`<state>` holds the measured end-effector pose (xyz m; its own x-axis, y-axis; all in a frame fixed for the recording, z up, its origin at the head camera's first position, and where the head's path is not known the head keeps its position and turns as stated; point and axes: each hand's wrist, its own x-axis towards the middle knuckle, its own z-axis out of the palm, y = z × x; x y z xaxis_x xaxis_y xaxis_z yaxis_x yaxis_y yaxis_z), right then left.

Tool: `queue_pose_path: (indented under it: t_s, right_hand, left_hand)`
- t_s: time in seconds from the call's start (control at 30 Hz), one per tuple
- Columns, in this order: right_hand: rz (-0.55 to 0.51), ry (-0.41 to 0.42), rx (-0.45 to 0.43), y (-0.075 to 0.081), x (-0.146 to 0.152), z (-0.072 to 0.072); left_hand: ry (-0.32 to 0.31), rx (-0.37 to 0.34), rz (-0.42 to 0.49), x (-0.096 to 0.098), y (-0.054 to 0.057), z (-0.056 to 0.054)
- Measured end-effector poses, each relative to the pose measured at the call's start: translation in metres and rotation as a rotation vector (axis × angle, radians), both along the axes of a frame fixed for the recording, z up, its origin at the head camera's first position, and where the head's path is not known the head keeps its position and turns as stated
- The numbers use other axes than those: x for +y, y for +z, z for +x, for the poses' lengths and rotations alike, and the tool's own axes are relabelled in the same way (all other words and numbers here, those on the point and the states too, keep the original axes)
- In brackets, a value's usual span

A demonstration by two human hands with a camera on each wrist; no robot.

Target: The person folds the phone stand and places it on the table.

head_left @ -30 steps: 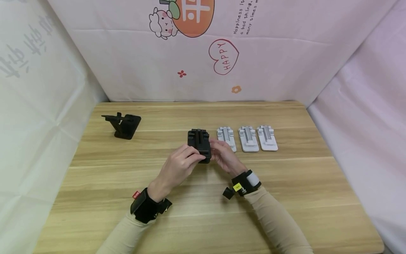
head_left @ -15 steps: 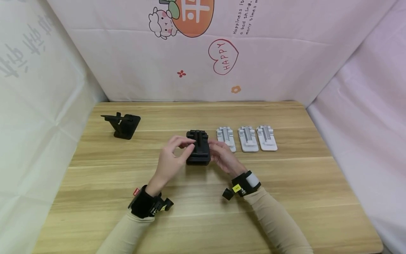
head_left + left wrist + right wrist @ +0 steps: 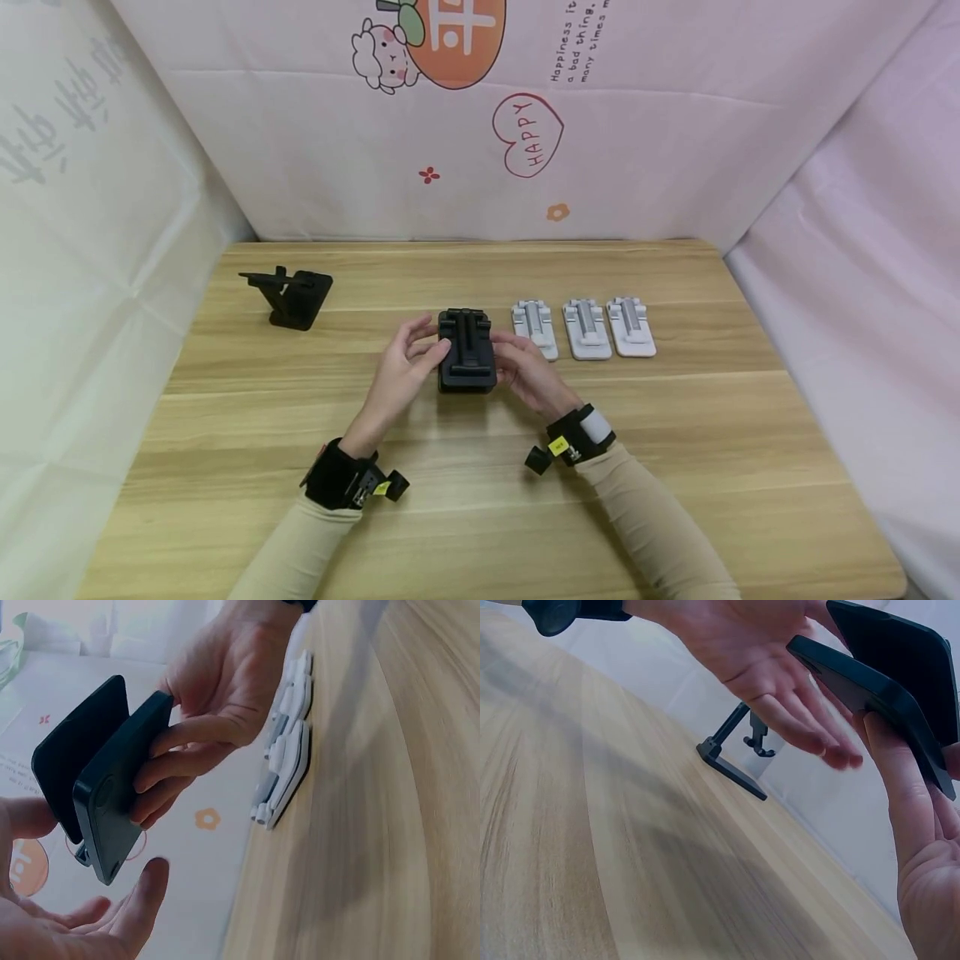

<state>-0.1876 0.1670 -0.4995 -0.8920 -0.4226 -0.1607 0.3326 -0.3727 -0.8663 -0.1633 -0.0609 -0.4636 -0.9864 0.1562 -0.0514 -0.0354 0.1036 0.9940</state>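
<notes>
In the head view, a black folding phone stand [image 3: 472, 360] is held above the middle of the table. My right hand [image 3: 534, 379] grips it from the right side, with curled fingers [image 3: 180, 761] against the base's underside in the left wrist view. That view shows its two plates [image 3: 127, 780] partly apart like a wedge. My left hand [image 3: 396, 373] is at the stand's left edge. Its thumb [image 3: 28, 817] touches the edge of the upper plate, while the other fingers [image 3: 146, 892] are loosely spread, away from the base.
Another black phone stand [image 3: 302, 300] stands unfolded at the table's back left. Three white folded phone stands [image 3: 534, 329] lie in a row right of my right hand. The wooden table [image 3: 480, 517] meets a printed cloth [image 3: 637, 167] at its back edge.
My left hand has moved from the stand's near edge to its left side, and its fingers have loosened. The upper plate has lifted slightly off the base. My right hand keeps its place.
</notes>
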Motion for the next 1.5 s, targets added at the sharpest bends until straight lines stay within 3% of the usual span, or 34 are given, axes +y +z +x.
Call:
queue_pose_path:
  t_s: [0.2,0.4,0.83,1.23,1.5]
  right_hand:
    - [0.015,0.000,-0.002,-0.0006,0.0003,-0.0001]
    - [0.010,0.003,0.015,-0.0012,0.0007,0.0004]
    - [-0.041,0.023,0.027,-0.0005,0.0005,-0.0013]
    - [0.044,-0.008,0.024,-0.0019,-0.0003,-0.0005]
    - [0.021,0.010,0.038,-0.0011,-0.0001,0.0000]
  left_hand:
    - [-0.045,-0.161,0.061,0.0012,-0.0017,-0.0019]
    - [-0.054,-0.248,0.119,0.0015,-0.0004,-0.0031]
    - [-0.061,-0.249,0.120,0.0003,-0.0003,-0.0043]
    - [-0.064,-0.236,0.122,-0.0007,-0.0013,-0.0042]
    - [-0.076,-0.233,0.153,-0.0010,-0.0026,-0.0048]
